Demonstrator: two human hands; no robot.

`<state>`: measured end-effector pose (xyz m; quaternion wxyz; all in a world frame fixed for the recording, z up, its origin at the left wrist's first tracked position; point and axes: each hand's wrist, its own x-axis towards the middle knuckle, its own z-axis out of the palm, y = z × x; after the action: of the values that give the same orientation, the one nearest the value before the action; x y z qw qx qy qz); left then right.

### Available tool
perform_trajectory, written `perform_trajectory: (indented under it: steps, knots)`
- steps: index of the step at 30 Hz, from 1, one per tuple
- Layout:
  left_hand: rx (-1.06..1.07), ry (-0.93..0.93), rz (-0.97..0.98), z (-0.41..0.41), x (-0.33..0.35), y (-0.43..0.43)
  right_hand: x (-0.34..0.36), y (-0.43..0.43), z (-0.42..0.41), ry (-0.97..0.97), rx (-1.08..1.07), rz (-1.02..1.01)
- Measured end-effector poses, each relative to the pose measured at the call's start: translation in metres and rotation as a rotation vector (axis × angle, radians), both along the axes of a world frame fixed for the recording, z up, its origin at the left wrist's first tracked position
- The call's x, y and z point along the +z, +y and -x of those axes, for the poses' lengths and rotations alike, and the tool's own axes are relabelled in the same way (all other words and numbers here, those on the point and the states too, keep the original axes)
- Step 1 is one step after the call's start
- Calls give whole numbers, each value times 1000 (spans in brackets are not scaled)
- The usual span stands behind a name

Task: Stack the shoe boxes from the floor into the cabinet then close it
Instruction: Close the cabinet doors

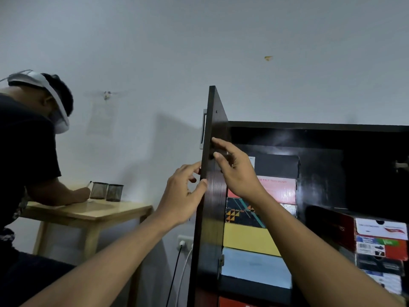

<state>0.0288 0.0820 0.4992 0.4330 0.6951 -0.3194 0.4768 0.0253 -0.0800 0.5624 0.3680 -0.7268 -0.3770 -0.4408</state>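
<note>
**Cabinet door held by its free edge, boxes stacked inside**

The cabinet door (213, 196) is seen almost edge-on. Its long axis stands upright, and it is swung out so that its free edge points towards the camera and its inner face is turned to the right, towards the cabinet (309, 126). A metal handle (203, 129) is mounted high on the outer face.

The door's edge is pinched by the left hand (183, 196): the thumb lies on the narrow front edge and the curled fingers reach round to the outer face. The right hand (234, 171) is laid against the inner face just above the left. Its fingers are stretched out, with the fingertips touching the wood near the edge and nothing clasped.

Inside the cabinet, shoe boxes (252, 238) are stacked flat in one column in the left compartment, their end faces turned outward. Black, pink, patterned, yellow, pale blue and red ends can be made out from the top down. A second stack of boxes (380, 247) is placed in the right compartment, with its labelled ends facing out.

To the left, a wooden table (93, 211) is set against the wall, and two mesh cups (99, 190) stand on it. A second person (28, 151) is bent over it with a pen. A wall socket (184, 241) with cables plugged in is seen just beside the door.
</note>
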Motion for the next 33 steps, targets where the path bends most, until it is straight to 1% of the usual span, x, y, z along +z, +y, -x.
perform_trajectory:
  steps: [5,9,13,15,17,20,21,23,25,26,29,33]
  knots:
    - [-260,-95,-25,-11,-5,-40,1,-40,15,-33,9,-77]
    - [-305,-102,-150,-26,-4,-95,-2,-90,28,-97,-199,-10]
    - [-226,-58,-367,-51,-5,-142,-3,-149,34,-4,-367,10]
    - [-158,-55,-454,-70,-8,-158,-4,-178,34,84,-444,30]
    - [-35,-35,-540,-91,-13,-168,-10,-201,30,182,-556,62]
    - [152,-11,-674,-120,-20,-180,-38,-220,18,350,-794,138]
    - [191,-15,-699,-127,-22,-183,-50,-223,13,360,-870,141]
    - [220,-7,-714,-139,-25,-189,-72,-226,1,265,-989,137]
    - [220,10,-709,-147,-30,-194,-88,-227,-11,133,-1041,213]
    - [224,15,-708,-151,-33,-195,-93,-229,-17,104,-1041,267]
    - [255,9,-709,-160,-39,-196,-100,-233,-34,100,-1049,359]
    - [300,-7,-739,-167,-39,-196,-101,-234,-51,47,-1261,478]
